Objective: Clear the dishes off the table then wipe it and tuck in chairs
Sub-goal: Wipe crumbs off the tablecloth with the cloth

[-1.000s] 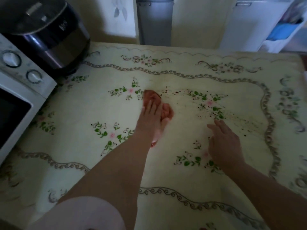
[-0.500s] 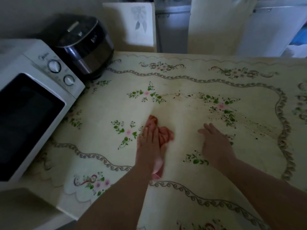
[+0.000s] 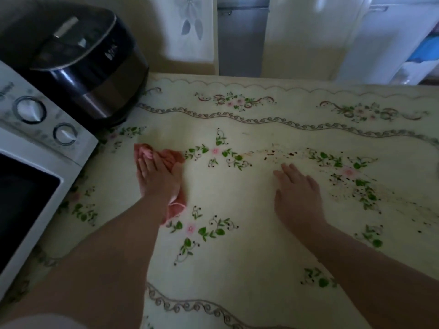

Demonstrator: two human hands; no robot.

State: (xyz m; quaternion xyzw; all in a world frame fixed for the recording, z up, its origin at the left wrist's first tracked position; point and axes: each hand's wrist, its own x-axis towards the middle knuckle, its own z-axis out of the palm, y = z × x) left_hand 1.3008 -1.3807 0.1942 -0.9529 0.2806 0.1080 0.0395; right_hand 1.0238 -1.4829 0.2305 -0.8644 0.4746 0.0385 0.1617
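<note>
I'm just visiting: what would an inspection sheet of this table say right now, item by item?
Surface: floral tablecloth with dark specks on its right part.
Job's things: pink cloth under the left hand.
Clutter: microwave and rice cooker at the left edge.
Hands: left hand pressed flat on the pink cloth; right hand spread beside the dark specks, contact unclear.
Cables: nothing seen.
Surroundings: pale cabinets beyond the far edge.

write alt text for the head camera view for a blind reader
A person's left hand presses a pink cloth flat on a floral tablecloth, close to a white microwave and a black rice cooker. The right hand is spread open beside dark specks scattered to its right.
</note>
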